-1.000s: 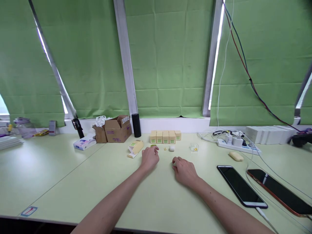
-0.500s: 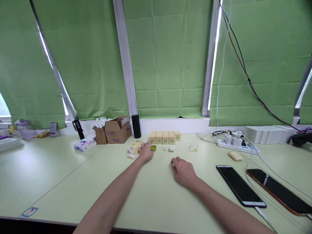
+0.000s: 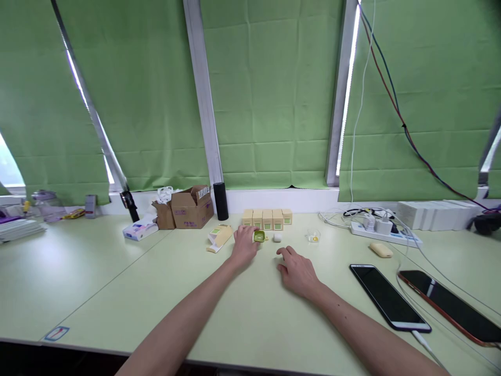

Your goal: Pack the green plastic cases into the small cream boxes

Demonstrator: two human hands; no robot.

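My left hand (image 3: pixel 245 245) is closed on a small green square container (image 3: pixel 259 236), tilted so that its hollow side faces me. My right hand (image 3: pixel 298 270) hovers over or rests on the table, fingers apart and nothing held. Ahead of it sits a small white cylindrical piece (image 3: pixel 277 238), just right of the green container. A tiny yellowish piece (image 3: pixel 266 238) shows beside the container's edge. Behind them stands a row of small tan boxes (image 3: pixel 267 220) with green labels. Left of my left hand lies an opened, flattened tan box (image 3: pixel 219 237).
A clear dish (image 3: pixel 313 236) with something yellow lies to the right. Further right are a cream case (image 3: pixel 381 250), two phones (image 3: pixel 389 297) and a power strip (image 3: pixel 385 234) with cables. A cardboard box (image 3: pixel 191 209) and a black cylinder (image 3: pixel 221 201) stand at the back left.
My left hand has moved right, away from the flattened box, and now holds the green container, which has shifted right and tilted. My right hand's fingers have spread slightly.
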